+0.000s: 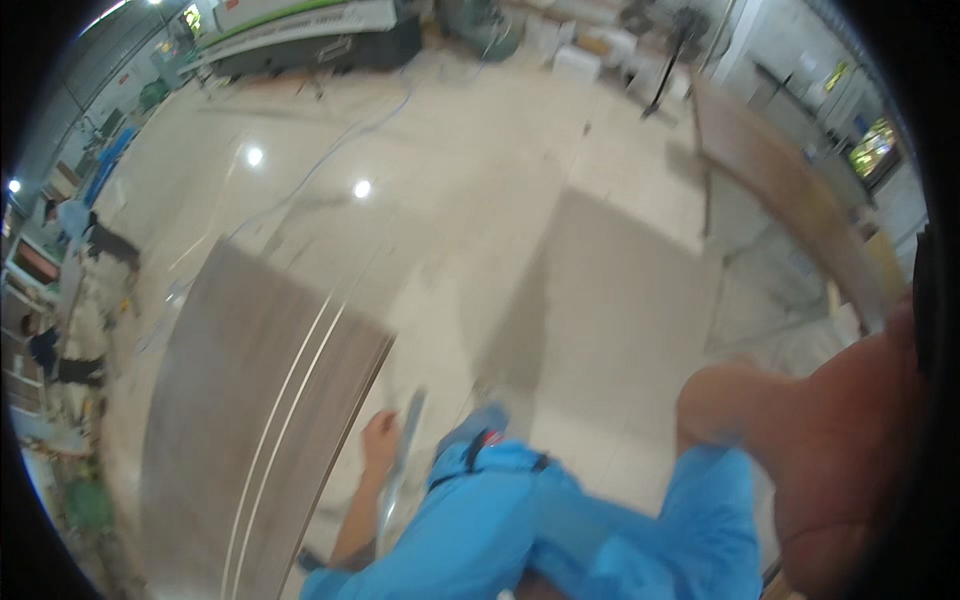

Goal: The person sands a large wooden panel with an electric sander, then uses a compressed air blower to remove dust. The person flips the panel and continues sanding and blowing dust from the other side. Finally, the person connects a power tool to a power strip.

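My left hand [380, 438] is low in front of me with its fingers curled together, beside the right edge of a large brown wood-grain board [225, 370]. Two pale parallel lines run along the board's length. A narrow silvery strip [405, 440] lies just right of that hand; whether they touch I cannot tell. What the curled fingers hold, if anything, does not show. My right arm is bent and raised close to the camera. The right hand [850, 460] looms large and blurred at the right rim, its fingers hidden.
A blue cable [345, 138] trails across the pale shiny floor. At the right stands a curved-looking brown panel [785, 180] above a pale frame. A green and white machine [310, 35] is at the back, near a black stand [670, 70]. Other people [75, 225] are at the far left.
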Demonstrator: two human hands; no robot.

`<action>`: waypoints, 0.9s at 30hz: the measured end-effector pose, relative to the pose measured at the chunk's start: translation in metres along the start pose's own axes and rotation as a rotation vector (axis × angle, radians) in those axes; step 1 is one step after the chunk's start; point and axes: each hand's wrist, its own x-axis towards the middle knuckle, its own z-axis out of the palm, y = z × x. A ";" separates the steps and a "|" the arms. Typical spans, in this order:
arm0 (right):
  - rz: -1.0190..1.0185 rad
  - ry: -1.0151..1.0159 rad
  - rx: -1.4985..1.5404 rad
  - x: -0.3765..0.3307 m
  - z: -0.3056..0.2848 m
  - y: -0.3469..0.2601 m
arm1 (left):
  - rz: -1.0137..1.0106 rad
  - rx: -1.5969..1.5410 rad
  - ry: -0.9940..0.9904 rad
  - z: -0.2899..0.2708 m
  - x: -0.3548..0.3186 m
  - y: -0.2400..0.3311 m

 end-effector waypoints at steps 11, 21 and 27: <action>-0.040 0.055 -0.041 0.003 0.092 0.261 | 0.036 -0.042 0.363 -0.060 0.329 0.118; -0.095 0.045 0.488 0.017 0.345 0.498 | -0.072 0.050 0.310 -0.037 0.456 0.125; -0.050 0.030 0.861 0.069 0.584 0.547 | -0.469 0.095 0.787 -0.101 0.445 0.094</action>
